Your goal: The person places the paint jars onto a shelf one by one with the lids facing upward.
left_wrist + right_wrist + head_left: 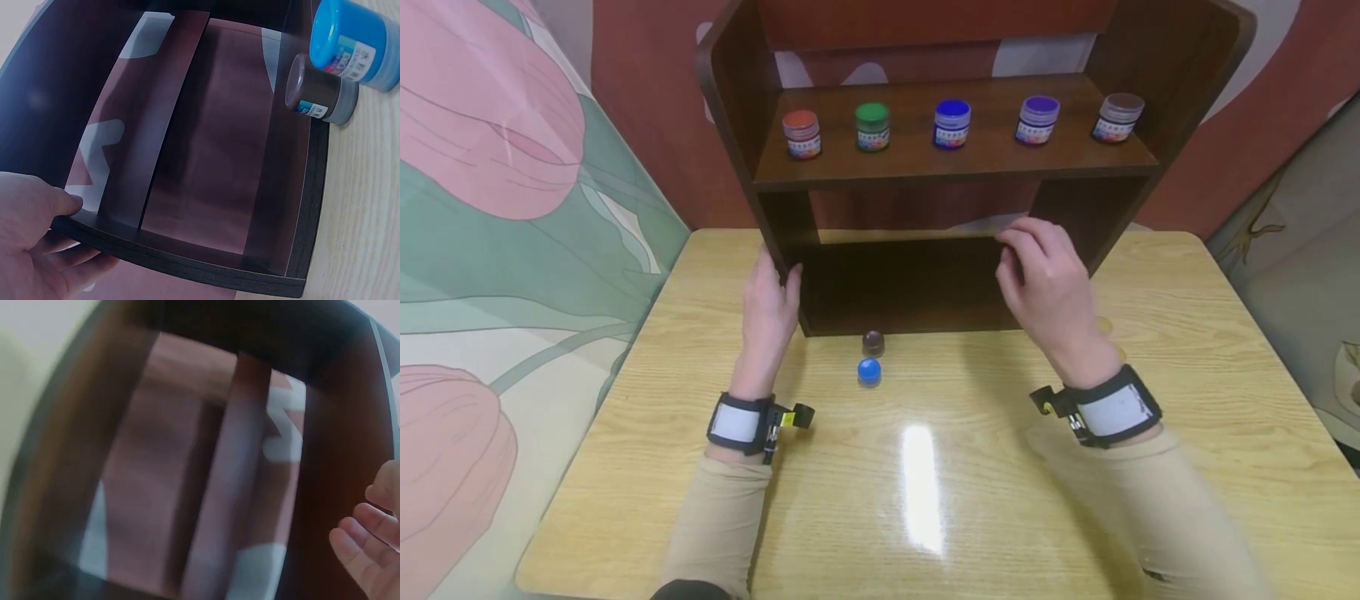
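Observation:
A small dark-brown wooden shelf (955, 171) stands on the table. My left hand (769, 304) grips its left side panel, thumb on the inner face and fingers around the outside, as the left wrist view also shows. In front of the lower compartment hovers my right hand (1047, 287), fingers loosely bent and nothing between them. A paint jar with a dark brown lid (873, 343) and a blue paint jar (869, 372) stand just in front of the shelf's bottom edge. On the upper board are paint jars with red (802, 134), green (872, 127), blue (952, 124), purple (1037, 121) and brown (1118, 117) lids.
The light wood-grain table (850, 500) runs up to a patterned wall (647, 100) behind the shelf. Two yellowish round things (1103, 325) show beside my right wrist, partly hidden by it. Glare lies on the table's middle.

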The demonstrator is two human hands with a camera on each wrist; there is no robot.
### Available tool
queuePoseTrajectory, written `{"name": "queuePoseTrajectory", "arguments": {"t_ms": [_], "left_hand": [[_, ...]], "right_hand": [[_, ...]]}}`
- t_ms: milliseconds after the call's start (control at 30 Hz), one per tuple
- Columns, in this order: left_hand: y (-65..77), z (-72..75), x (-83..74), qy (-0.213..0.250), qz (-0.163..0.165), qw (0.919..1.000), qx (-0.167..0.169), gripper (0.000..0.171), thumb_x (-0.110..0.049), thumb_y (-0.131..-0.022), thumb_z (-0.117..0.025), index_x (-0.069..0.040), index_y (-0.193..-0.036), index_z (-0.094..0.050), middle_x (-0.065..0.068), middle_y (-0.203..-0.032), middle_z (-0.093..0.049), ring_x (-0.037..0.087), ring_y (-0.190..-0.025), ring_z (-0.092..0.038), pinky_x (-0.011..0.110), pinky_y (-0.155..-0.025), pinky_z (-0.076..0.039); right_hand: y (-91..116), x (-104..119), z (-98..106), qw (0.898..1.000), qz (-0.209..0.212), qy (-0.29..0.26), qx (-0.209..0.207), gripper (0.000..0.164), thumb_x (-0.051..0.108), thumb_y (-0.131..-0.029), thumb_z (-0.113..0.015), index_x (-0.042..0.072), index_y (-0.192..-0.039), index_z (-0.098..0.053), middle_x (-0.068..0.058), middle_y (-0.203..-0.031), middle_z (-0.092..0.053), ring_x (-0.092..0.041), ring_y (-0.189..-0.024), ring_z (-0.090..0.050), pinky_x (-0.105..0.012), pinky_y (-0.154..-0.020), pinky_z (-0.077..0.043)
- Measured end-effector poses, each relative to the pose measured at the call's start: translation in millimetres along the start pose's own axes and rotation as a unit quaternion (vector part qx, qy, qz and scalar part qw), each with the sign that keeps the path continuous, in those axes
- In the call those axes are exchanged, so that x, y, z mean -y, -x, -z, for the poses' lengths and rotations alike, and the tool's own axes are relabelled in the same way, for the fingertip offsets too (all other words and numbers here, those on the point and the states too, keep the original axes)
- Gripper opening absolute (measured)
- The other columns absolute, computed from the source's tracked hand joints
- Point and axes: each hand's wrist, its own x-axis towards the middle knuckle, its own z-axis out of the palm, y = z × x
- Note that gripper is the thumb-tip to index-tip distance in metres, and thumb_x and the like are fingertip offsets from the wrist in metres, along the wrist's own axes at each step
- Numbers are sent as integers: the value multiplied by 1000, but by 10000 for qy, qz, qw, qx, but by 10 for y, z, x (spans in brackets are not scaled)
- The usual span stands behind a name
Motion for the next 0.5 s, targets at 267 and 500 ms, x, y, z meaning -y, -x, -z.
{"name": "queuePoseTrajectory", "arguments": {"t_ms": [267, 500], "left_hand": [[-10, -4, 21, 0, -32, 10000, -94, 40, -14, -100, -59, 1, -135, -48, 27, -126, -63, 42, -120, -61, 52, -102, -52], [-17, -7, 11, 45, 21, 10000, 24, 42, -14, -100, -58, 0, -138, -46, 25, -130, -62, 39, -123, -60, 51, -104, -51]], "right_hand": [[289, 233, -394, 9929, 108, -595, 1024, 19, 3, -90, -63, -2, -108, -67, -19, -114, -66, -35, -103, -63, -45, -89, -57], [400, 495, -583, 9598, 110, -960, 2637, 31, 9, -90, -72, 3, -119, -65, -14, -122, -65, -30, -113, -63, -42, -98, -56]]}}
